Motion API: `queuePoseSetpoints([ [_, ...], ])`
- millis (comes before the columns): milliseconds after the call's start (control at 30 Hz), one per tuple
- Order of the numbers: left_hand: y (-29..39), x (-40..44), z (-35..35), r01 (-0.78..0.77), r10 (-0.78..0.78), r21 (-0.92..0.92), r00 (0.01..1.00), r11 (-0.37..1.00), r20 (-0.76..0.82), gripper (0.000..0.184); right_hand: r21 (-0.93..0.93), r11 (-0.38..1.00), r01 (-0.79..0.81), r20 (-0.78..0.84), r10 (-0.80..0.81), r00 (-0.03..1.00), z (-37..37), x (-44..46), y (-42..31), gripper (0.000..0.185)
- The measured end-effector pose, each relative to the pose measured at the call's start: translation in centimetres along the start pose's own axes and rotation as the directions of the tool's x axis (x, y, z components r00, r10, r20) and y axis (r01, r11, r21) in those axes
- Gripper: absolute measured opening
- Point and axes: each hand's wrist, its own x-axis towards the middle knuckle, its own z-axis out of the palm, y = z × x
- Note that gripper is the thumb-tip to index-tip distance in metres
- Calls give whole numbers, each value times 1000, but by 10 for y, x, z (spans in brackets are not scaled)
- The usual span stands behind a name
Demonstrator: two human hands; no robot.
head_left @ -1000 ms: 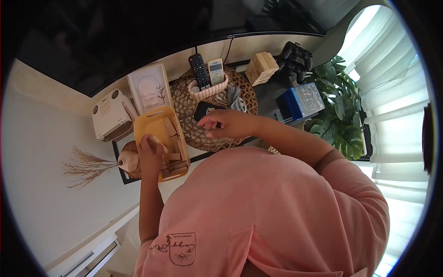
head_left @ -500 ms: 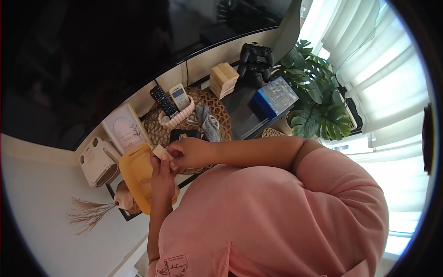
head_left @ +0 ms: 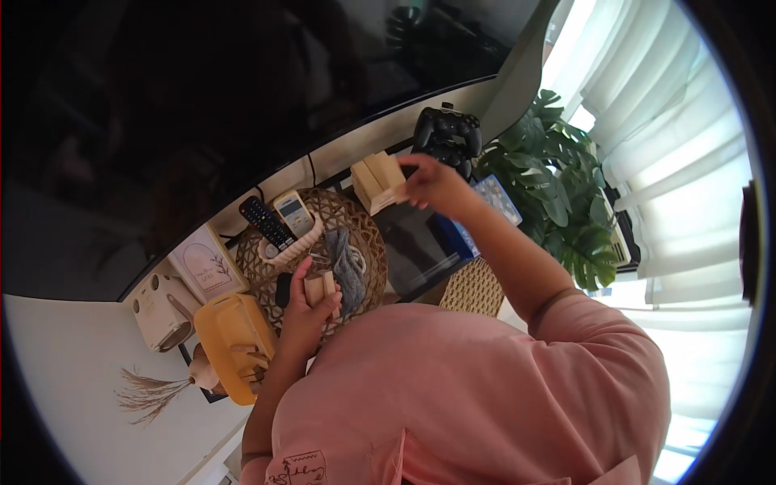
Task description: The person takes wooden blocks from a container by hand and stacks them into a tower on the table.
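My left hand [head_left: 301, 315] is closed around a few small wooden blocks [head_left: 317, 287], held over the round woven mat [head_left: 368, 234]. My right hand [head_left: 435, 187] reaches to the right side of a stack of wooden blocks [head_left: 374, 182]. Its index finger and thumb are apart at the stack's edge, slightly blurred; I see no block between them. Left of my left hand stands a yellow bin [head_left: 212, 323] with several loose wooden blocks [head_left: 252, 364] inside.
On the mat are a pale basket [head_left: 303, 240] with a black remote [head_left: 265, 222] and a white remote [head_left: 293, 214], and a grey knitted item [head_left: 347, 271]. Black game controllers [head_left: 446, 129], a blue case [head_left: 497, 200] and a leafy plant [head_left: 558, 170] stand right. A large dark screen [head_left: 242, 97] rises behind.
My hands were together at a block near the yellow bin. Now my right hand has moved away to the block stack, while my left hand has shifted right over the mat with blocks.
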Motion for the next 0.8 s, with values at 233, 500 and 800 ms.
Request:
queuePoseSetpoints([
  [233,-3,37,29,71,-87,-282,995,957,-44,53,-76,997,19,-18,-20,1000,-34,51,21,50],
  [500,6,54,49,110,-169,-360,976,926,-137,39,-10,999,32,55,-31,998,-36,64,33,50],
  [800,42,73,68,204,-195,-324,979,924,60,41,-384,504,774,394,-668,631,-15,16,-14,78],
])
